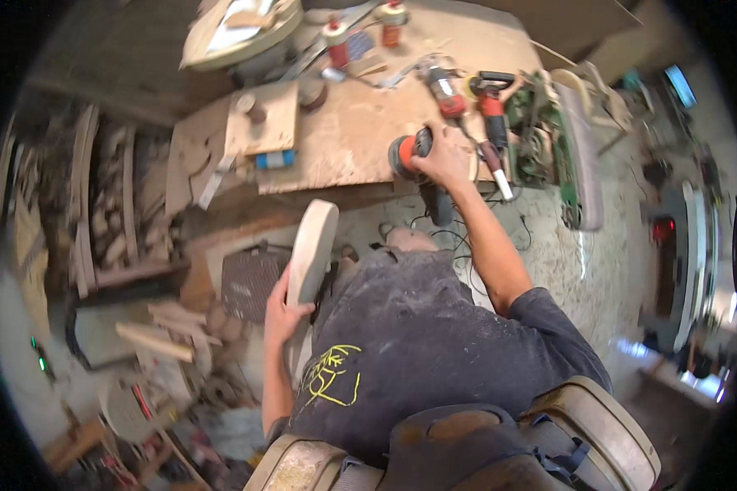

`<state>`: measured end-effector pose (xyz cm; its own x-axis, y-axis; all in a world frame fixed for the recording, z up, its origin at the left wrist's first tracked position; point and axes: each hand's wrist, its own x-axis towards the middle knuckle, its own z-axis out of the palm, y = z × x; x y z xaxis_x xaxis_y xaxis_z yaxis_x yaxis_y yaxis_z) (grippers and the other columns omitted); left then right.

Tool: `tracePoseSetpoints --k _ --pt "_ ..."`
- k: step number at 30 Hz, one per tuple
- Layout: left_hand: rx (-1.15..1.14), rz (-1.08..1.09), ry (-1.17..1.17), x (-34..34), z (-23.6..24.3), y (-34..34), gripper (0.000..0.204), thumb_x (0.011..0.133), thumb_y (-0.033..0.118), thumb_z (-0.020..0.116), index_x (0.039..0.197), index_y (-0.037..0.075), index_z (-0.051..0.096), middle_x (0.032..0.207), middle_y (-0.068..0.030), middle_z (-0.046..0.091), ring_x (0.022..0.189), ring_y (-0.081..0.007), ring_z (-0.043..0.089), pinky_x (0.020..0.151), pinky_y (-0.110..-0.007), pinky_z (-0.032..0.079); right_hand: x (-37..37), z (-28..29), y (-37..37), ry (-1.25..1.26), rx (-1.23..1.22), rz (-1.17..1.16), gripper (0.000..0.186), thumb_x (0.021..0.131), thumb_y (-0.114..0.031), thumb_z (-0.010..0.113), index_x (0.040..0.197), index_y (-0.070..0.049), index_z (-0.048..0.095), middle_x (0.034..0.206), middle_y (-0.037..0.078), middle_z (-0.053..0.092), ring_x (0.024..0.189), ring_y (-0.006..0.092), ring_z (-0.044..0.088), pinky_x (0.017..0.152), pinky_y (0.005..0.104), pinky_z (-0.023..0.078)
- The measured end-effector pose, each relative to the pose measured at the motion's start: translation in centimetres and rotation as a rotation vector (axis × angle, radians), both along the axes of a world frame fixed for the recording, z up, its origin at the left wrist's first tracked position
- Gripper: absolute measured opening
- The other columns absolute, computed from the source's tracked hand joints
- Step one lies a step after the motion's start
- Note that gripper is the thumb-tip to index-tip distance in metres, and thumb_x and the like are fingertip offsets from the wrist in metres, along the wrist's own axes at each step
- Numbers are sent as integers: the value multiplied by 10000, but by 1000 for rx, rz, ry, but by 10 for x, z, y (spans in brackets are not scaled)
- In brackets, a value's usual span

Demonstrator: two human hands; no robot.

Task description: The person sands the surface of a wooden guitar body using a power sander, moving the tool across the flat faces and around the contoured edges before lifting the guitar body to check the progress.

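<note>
My left hand [282,314] is closed around the lower part of a pale, smooth wooden piece [313,245] with a rounded top. It stands upright beside my body, off the bench's front edge. My right hand [449,160] is wrapped over a red and black sander [403,155] at the front edge of the wooden workbench [344,151]. The sander is tipped on its side, its round pad toward the left. A dark cylinder, apparently its dust container, hangs below my wrist.
Beyond my right hand lie a red and grey power tool [444,92] and a red and black grinder [491,110]. A green machine with a belt [577,155] stands at right. Two red bottles [336,42] stand at the back. Wood scraps [160,337] cover the floor at left; cables trail below the bench.
</note>
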<state>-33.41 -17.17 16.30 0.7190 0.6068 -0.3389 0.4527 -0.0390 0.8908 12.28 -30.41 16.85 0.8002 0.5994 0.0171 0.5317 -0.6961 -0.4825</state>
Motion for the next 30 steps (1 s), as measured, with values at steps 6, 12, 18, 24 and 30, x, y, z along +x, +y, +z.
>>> tracePoseSetpoints --k 6,12,18,24,30 --pt "-201 619 15 -26 35 -55 762 700 130 866 1400 -3 596 1228 -119 710 1147 -225 671 1029 -386 518 52 -33 45 -24 0 190 877 709 -390 841 1453 -55 520 1410 281 564 1309 436 574 1083 491 491" --pt "-100 1205 -268 -5 107 -105 672 769 45 717 1389 -100 503 1223 -218 709 1095 -319 722 1006 -436 568 124 -83 58 -240 72 267 879 695 -401 899 1402 -9 557 1385 238 620 1297 416 585 1102 480 470" --pt "-124 1405 -753 -20 120 -163 579 820 58 630 1360 -137 554 1266 -230 696 1162 -334 698 1075 -455 534 140 -87 63 -109 -100 173 935 721 -471 834 1511 -152 448 1472 189 547 1323 415 557 1073 541 482" --pt "-70 1582 -1013 -26 119 -221 676 781 121 563 1395 -157 516 1332 -271 658 1226 -386 665 1104 -491 514 149 -95 76 -89 -151 177 1032 697 -493 856 1563 -191 383 1421 287 540 1222 465 625 1045 551 500" --pt "63 1651 -1266 -29 109 -292 771 669 131 541 1389 -144 519 1336 -257 658 1229 -404 658 1119 -515 505 159 -102 94 -110 -119 263 1102 719 -518 865 1580 -117 307 1401 303 550 1225 459 623 1031 562 503"
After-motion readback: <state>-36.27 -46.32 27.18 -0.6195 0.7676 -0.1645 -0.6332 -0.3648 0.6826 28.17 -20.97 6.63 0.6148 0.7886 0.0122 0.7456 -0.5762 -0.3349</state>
